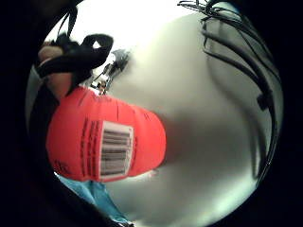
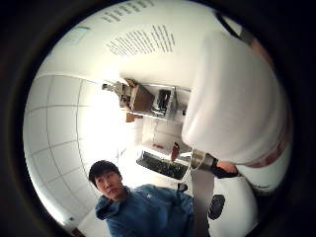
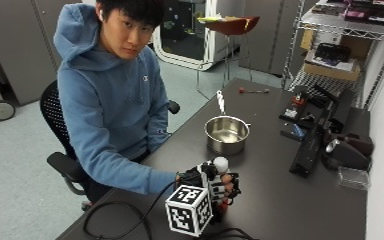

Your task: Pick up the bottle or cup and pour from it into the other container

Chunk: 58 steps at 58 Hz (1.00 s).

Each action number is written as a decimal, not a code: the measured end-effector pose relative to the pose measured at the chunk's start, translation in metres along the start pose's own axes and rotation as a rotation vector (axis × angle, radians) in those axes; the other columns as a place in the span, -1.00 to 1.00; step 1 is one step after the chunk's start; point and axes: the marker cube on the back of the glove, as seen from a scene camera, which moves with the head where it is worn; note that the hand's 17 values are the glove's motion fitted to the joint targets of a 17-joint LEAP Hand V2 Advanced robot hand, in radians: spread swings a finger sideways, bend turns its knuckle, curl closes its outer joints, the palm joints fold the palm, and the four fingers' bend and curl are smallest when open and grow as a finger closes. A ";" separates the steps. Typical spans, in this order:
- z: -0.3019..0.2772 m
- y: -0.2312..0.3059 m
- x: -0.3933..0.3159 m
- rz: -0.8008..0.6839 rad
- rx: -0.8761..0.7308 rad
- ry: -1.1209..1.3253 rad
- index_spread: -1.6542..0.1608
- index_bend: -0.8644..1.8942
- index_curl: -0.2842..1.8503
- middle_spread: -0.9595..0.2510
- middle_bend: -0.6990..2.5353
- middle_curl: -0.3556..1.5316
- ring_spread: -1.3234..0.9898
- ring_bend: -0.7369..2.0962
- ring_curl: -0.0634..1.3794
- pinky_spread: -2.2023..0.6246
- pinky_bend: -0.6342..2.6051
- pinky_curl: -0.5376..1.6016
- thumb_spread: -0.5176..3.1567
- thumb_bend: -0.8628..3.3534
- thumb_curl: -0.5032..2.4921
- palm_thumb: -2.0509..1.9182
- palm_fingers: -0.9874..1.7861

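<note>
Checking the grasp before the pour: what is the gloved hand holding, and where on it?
The right hand grips the bottle round its red-labelled body, cap up.

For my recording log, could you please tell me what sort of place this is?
Probably an office or lab workspace rather than a kitchen: a dark table carrying a metal pot, a wire shelving rack loaded with boxes, and a wheeled office chair on a plain floor.

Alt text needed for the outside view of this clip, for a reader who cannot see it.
A person in a blue hoodie sits at a dark table, their black-gloved right hand gripping an upright white-capped bottle with a red label. An empty round steel pot with a long handle stands on the table beyond the hand, apart from it.
</note>
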 end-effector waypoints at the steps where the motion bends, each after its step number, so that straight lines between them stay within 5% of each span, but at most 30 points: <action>1: 0.002 -0.001 0.000 0.001 0.007 -0.003 0.60 -0.20 -0.48 0.67 -0.37 -0.23 0.15 -0.08 -0.50 0.64 -0.22 -0.26 -0.31 -0.58 -0.37 0.53 0.35; 36: 0.065 -0.008 -0.081 -0.103 -0.127 0.176 0.74 -0.28 -0.41 0.54 -0.40 -0.13 0.06 -0.14 -0.35 0.48 -0.29 -0.20 -0.54 -0.61 -0.24 0.57 0.51; 58: 0.080 -0.027 -0.157 -0.173 -0.279 0.584 0.74 -0.27 -0.40 0.54 -0.41 -0.10 0.06 -0.15 -0.31 0.47 -0.29 -0.18 -0.56 -0.61 -0.22 0.57 0.52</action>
